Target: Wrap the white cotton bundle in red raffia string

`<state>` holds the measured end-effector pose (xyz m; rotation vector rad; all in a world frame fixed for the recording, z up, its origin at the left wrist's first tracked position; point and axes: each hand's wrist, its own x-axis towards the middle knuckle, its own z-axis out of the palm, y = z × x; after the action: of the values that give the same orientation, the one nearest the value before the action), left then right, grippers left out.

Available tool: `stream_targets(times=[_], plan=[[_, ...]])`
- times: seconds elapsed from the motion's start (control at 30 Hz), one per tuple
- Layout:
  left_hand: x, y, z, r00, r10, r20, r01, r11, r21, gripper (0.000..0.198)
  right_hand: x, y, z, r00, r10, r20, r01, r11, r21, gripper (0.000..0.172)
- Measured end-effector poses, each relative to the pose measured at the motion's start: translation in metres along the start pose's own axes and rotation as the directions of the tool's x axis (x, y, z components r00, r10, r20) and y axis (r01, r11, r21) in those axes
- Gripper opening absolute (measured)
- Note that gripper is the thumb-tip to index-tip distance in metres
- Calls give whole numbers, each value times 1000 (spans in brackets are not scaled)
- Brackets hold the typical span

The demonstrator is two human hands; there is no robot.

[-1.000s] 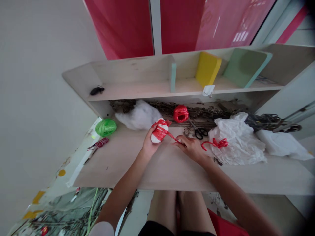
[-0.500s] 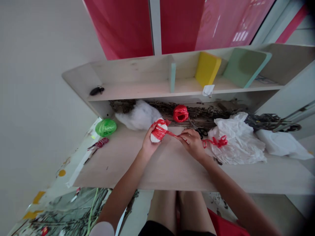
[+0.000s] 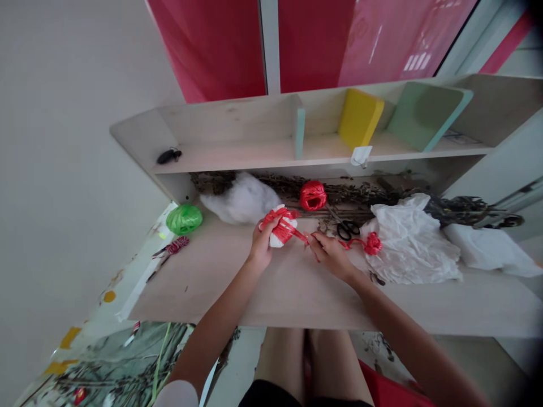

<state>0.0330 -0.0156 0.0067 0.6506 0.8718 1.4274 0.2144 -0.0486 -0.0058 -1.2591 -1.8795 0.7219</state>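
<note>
Over the middle of the desk my left hand (image 3: pixel 263 240) is closed around a white bundle (image 3: pixel 277 239) wrapped with red plastic string. A strand of red plastic string (image 3: pixel 300 235) runs from the bundle to my right hand (image 3: pixel 328 251), whose fingers are pinched on it. Beyond that hand the string continues to a loose red tangle (image 3: pixel 373 243), which lies against the crumpled white plastic bag (image 3: pixel 411 243). What the white bundle is made of I cannot tell.
Behind my hands lie white fluffy stuffing (image 3: pixel 244 199), a red string ball (image 3: pixel 313 195), black-handled scissors (image 3: pixel 348 229) and dried stems (image 3: pixel 360 195). A green string ball (image 3: pixel 184 219) and a red-and-white wound bundle (image 3: pixel 176 245) are at the left. The shelf (image 3: pixel 237 152) rises behind.
My left hand has turned the bundle and moved slightly right. My right hand has shifted a little lower along the string. The red tangle has been pulled slightly left.
</note>
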Motion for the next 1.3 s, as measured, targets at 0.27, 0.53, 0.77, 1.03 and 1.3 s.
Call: stream_targets(times=[0.27, 0.53, 0.77, 1.03, 1.3], plan=[[-12, -15, 8, 963, 267, -36, -239, 911, 337, 41, -3, -11, 1, 995, 61, 82, -68, 994, 87, 50], [-16, -20, 3, 890, 404, 211, -446, 676, 587, 47, -2, -7, 4, 964, 200, 174, -250, 907, 340, 60], [-11, -19, -6, 755, 507, 415, -635, 408, 657, 43, 1, 0, -1, 939, 207, 275, -312, 848, 428, 50], [-5, -17, -15, 680, 582, 445, -674, 259, 692, 41, 6, 12, -2, 979, 203, -24, -186, 933, 309, 41], [-3, -11, -15, 708, 648, 283, -604, 346, 718, 42, 7, 17, -4, 980, 125, -158, -99, 982, 163, 44]])
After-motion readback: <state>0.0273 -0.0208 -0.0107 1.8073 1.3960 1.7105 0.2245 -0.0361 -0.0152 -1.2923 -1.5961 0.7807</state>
